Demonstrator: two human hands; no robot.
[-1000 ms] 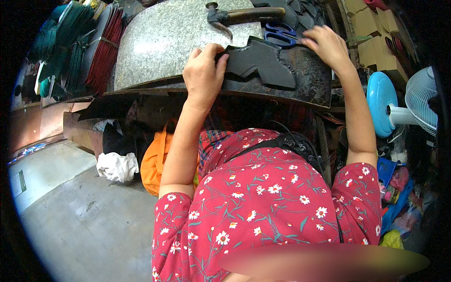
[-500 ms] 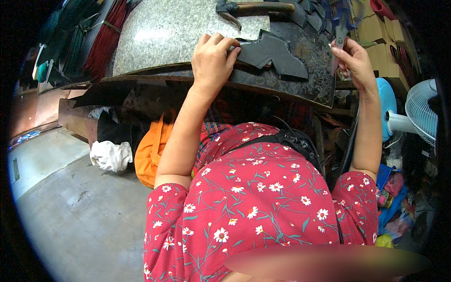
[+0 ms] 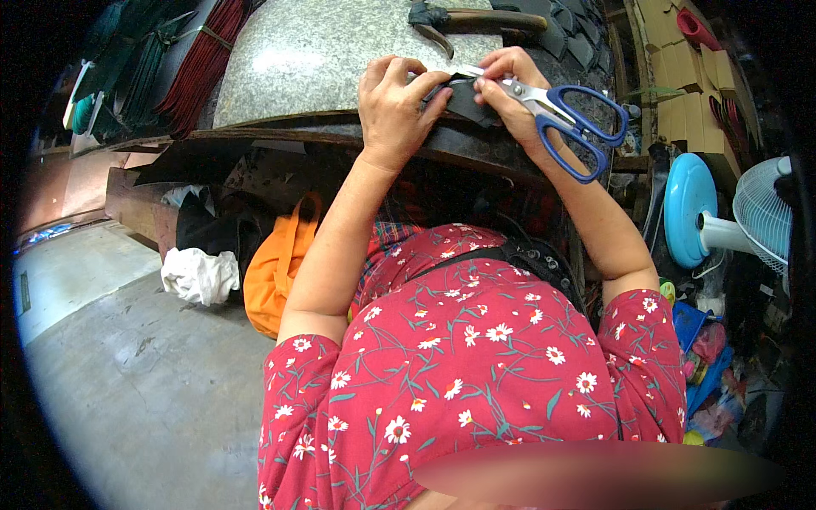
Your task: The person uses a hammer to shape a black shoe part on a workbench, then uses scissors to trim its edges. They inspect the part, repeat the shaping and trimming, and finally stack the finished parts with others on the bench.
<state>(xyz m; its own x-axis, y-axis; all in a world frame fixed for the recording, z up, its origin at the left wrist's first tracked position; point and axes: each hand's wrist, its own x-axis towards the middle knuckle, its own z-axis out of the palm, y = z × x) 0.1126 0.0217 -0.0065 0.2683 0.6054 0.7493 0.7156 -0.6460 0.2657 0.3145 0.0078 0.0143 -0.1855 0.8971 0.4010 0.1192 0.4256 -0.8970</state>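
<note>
- Evidently for steadiness, the left hand pinched the dark sheet piece between thumb and fingers, near the front of the pale slab.
- The hammer lay beyond, seemingly clear of both hands.
- The right hand gripped the scissors near the blades, loops outward, probably for close control.

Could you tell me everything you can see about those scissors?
The scissors have silver, metallic-looking blades and two blue, plastic-looking handle loops, with no fingers through them. The right hand grips them by the blade end, above the workbench's near edge. The loops point rightward, the lower one overlapping the forearm. The blades point left toward the left hand; fingers partly hide them, so whether they're open is unclear.
</note>
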